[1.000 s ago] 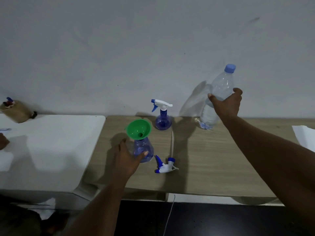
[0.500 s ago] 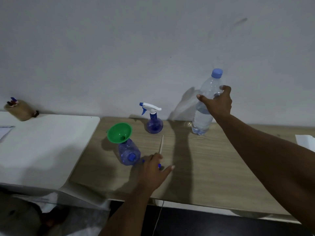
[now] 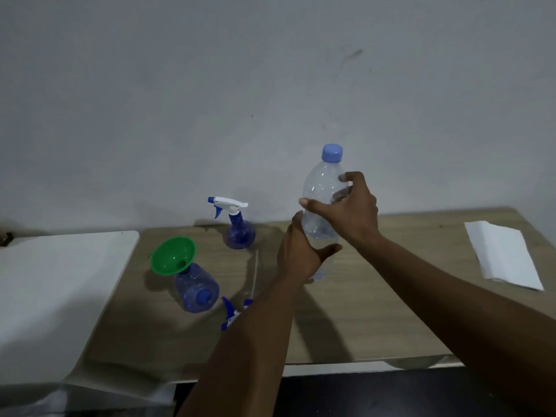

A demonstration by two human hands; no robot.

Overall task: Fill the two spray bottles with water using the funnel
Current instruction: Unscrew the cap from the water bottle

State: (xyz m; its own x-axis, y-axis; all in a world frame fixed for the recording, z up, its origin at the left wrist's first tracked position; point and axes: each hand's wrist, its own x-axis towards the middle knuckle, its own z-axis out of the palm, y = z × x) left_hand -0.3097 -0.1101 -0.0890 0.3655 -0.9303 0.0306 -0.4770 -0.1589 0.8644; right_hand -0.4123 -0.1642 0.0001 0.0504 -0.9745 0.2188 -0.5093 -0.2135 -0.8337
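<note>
On my feed: wooden table [image 3: 391, 311] set against a wall. The water bottle [image 3: 320, 188] is upright with its blue cap on. The right hand [image 3: 352, 206] has its grip wrapped round the bottle's upper body. The left hand [image 3: 301, 251] has its grip clasped on the lower body, thumb across the front.

- Well right of the water bottle: white paper sheet [image 3: 502, 254].
- Left of it, by the wall: capped spray bottle [image 3: 239, 233].
- Further left, nearer me: open spray bottle [image 3: 197, 291] with the green funnel [image 3: 173, 255] in its neck. It looks tilted, though that may be the lens.
- Below-left of the water bottle: loose spray head [image 3: 231, 314], partly hidden by the left forearm.
</note>
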